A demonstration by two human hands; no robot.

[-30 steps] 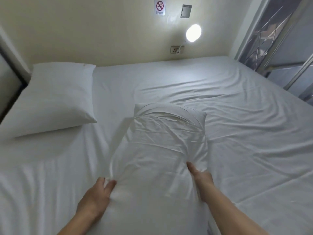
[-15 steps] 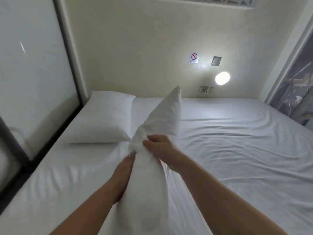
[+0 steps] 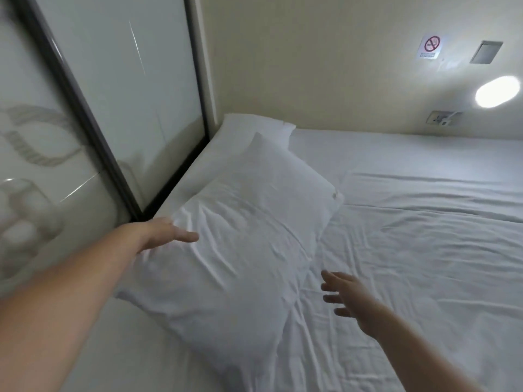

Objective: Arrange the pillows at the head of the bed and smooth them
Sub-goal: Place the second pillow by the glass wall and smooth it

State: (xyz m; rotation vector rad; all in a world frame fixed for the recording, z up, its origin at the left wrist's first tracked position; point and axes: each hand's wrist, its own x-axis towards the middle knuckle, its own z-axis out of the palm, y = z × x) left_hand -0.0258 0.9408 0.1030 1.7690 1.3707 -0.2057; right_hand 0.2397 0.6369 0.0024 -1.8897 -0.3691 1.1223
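A white, creased pillow (image 3: pixel 240 244) lies on the bed at the left, on top of a second white pillow (image 3: pixel 254 127) whose far end shows near the corner of the wall. My left hand (image 3: pixel 164 233) is flat and open, its fingers touching the near pillow's left edge. Just off that pillow's right edge, my right hand (image 3: pixel 348 295) hovers over the sheet with its fingers spread, holding nothing.
A white wrinkled sheet (image 3: pixel 410 250) covers the bed. A glossy sliding panel with a dark frame (image 3: pixel 93 131) stands close along the left side. The beige wall behind carries a no-smoking sign (image 3: pixel 430 46), a round lamp (image 3: pixel 496 91) and a socket (image 3: pixel 441 118).
The pillow I held upright in both hands now lies on the other pillow at the left. Both hands have let go and opened. The view has turned left.
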